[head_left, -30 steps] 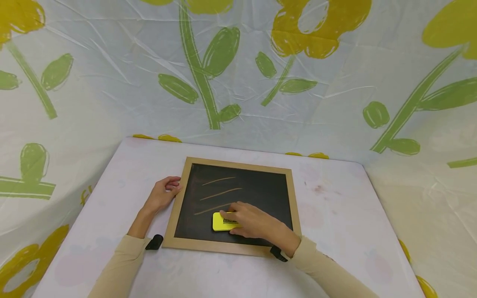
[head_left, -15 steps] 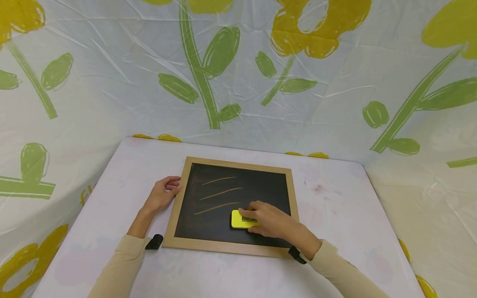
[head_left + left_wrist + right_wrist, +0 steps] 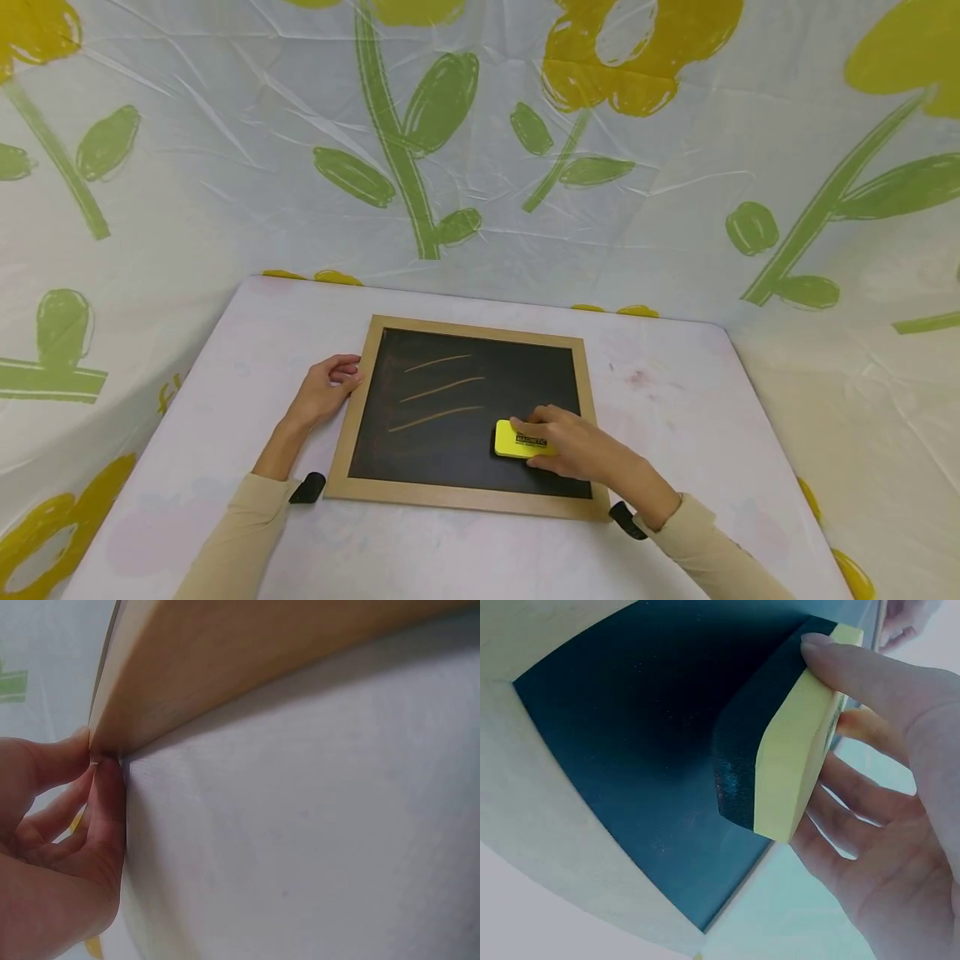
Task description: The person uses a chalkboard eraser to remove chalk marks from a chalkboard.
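Observation:
A chalkboard [image 3: 442,450] with a light wooden frame lies on the table, three tan chalk lines [image 3: 442,388] across its left half. My right hand [image 3: 581,446] grips a yellow magnetic eraser [image 3: 512,440] over the lower right part of the black surface. In the right wrist view the thumb presses the near side of the eraser [image 3: 787,757], fingers curl round its other side, and its dark felt faces the board. At the left side of the frame, my left hand [image 3: 321,390] holds the wooden edge [image 3: 142,697] between thumb and bent fingers.
The white table [image 3: 660,392] has faint reddish stains [image 3: 637,377] right of the board. A flower-printed cloth [image 3: 480,150] rises behind the table and along both sides. A black strap [image 3: 627,521] is on the right wrist, another black strap [image 3: 307,488] on the left.
My right hand has slid the eraser rightward across the lower part of the board, uncovering the whole lowest chalk line. My left hand stays at the frame.

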The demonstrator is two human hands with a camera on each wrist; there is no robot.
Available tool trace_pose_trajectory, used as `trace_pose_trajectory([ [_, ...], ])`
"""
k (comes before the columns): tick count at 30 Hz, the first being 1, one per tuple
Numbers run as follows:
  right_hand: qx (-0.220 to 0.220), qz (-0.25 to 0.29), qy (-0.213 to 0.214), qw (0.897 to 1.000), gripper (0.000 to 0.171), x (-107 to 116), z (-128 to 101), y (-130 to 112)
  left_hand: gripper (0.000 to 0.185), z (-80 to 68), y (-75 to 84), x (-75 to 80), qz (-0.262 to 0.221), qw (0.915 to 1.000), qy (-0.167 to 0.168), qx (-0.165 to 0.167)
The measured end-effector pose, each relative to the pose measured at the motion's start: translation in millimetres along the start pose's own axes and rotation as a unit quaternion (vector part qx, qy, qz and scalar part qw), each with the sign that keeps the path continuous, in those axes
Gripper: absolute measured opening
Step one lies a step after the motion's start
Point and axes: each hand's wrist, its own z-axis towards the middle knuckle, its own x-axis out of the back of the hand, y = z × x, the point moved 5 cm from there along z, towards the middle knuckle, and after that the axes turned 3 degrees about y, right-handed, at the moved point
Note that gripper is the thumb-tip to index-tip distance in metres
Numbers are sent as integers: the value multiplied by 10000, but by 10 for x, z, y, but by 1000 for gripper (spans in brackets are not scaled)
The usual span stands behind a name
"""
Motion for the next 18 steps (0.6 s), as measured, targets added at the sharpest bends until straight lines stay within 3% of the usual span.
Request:
trace_pose_trajectory([
  [10,-190,366,-23,9991,57,-2,-20,22,38,-20,33,5,26,10000,17,-49],
  [18,-92,447,181,9988,61,20,-13,56,38,-35,44,13,-53,10000,11,-68],
])
